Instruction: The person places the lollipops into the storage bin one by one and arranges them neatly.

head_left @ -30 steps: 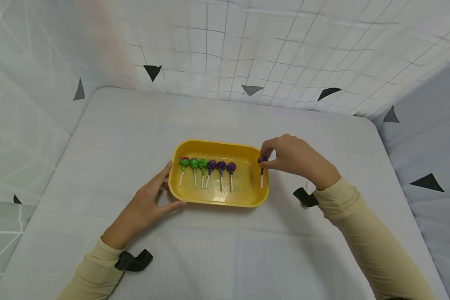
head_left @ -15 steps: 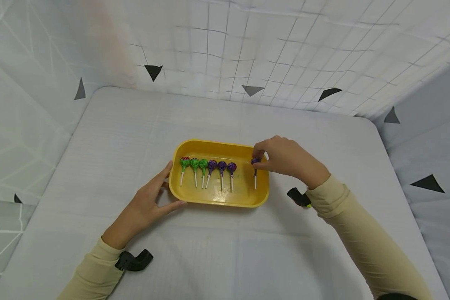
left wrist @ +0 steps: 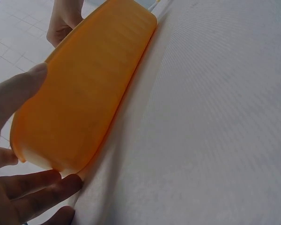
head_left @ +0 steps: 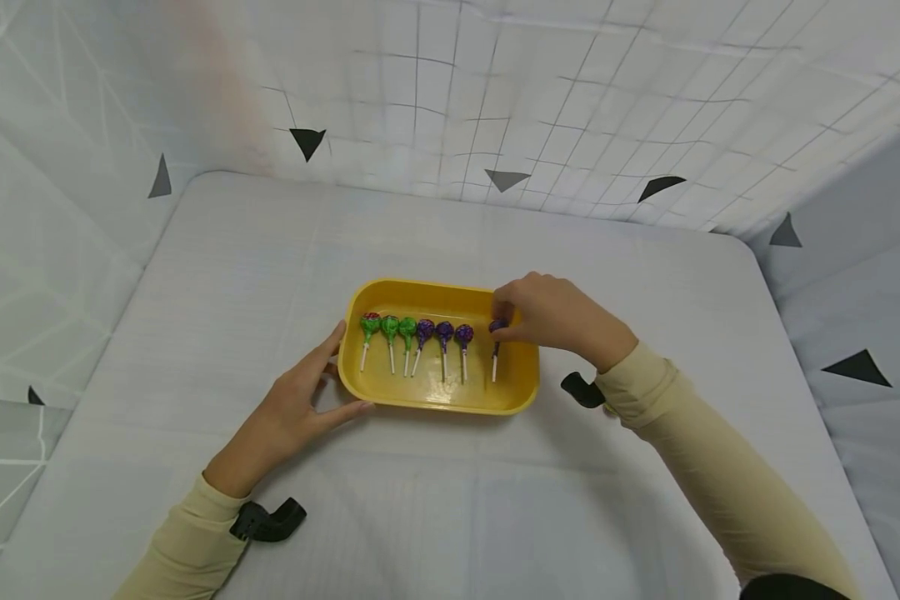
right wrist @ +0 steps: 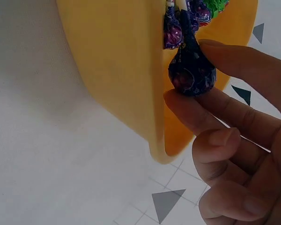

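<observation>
A yellow tray (head_left: 427, 398) holds a row of wrapped lollipops: green ones (head_left: 390, 327) at the left, purple ones (head_left: 445, 332) to their right. My right hand (head_left: 551, 317) pinches another purple lollipop (right wrist: 193, 75) by its round head between thumb and fingers, over the tray's right part. Its white stick points toward the tray's near side in the head view. My left hand (head_left: 292, 404) rests against the tray's left end, the thumb along the near wall and the fingers at the end wall, spread and nearly straight. In the left wrist view the tray's outer wall (left wrist: 89, 89) fills the middle.
A white-covered table (head_left: 435, 500) lies under the tray, with white panels bearing grid lines and dark triangles behind and beside it. Black wrist mounts (head_left: 268, 521) sit on both sleeves. Something small and yellowish (head_left: 609, 410) shows partly behind the right cuff.
My right hand has carried the purple lollipop leftward, from the tray's right rim toward the row. My left hand, the tray and the other lollipops have stayed in place.
</observation>
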A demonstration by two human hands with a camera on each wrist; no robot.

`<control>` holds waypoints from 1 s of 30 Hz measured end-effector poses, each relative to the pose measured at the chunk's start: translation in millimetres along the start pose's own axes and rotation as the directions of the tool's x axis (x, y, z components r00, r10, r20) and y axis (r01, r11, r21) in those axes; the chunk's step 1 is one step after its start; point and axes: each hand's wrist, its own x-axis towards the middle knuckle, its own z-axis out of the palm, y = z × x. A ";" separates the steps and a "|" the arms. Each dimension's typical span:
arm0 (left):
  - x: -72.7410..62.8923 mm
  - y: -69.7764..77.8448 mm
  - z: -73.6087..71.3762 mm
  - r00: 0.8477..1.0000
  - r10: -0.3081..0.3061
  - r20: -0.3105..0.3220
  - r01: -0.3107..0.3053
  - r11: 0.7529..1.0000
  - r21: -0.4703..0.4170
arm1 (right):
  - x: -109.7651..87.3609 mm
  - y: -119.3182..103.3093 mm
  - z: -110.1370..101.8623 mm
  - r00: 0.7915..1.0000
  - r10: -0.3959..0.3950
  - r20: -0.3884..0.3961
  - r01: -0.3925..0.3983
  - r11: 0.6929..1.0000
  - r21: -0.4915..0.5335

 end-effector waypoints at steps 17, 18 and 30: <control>0.6 0.1 1.1 1.000 -0.004 -0.005 0.004 1.000 0.013 | 18.5 -7.7 9.3 0.999 -0.016 0.050 0.018 0.999 -0.043; 0.5 -0.1 1.1 1.000 -0.007 -0.005 0.007 1.000 0.016 | 19.2 -8.5 9.3 0.999 -0.019 0.050 0.021 0.999 -0.050; -0.2 -0.9 1.1 1.000 -0.008 -0.016 0.008 1.000 0.015 | 28.6 -15.8 9.8 0.996 -0.011 0.088 0.020 0.994 -0.106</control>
